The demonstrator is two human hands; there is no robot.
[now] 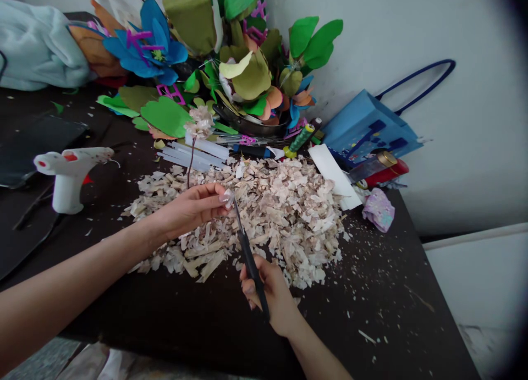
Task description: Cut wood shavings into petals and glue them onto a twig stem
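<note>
My left hand (196,208) is closed, pinching a small whitish scrap (227,197) between thumb and fingertips. A thin brown stem with a pale pink flower (200,122) rises just behind this hand; whether the hand also grips the stem is unclear. In my right hand (270,292) are scissors (248,251) with black handles, the fingers wrapped round them. Their narrow metal tip touches or nearly touches the scrap. Below both hands spreads a heap of pale, dry, beige-pink flakes (284,220).
A white glue gun (68,176) stands at left, near translucent glue sticks (193,155). Large cloth flowers and green leaves (165,116) crowd the back. Green thread spool (301,138), blue bag (367,121), white strip (335,176) and crumpled lilac cloth (378,209) lie at right.
</note>
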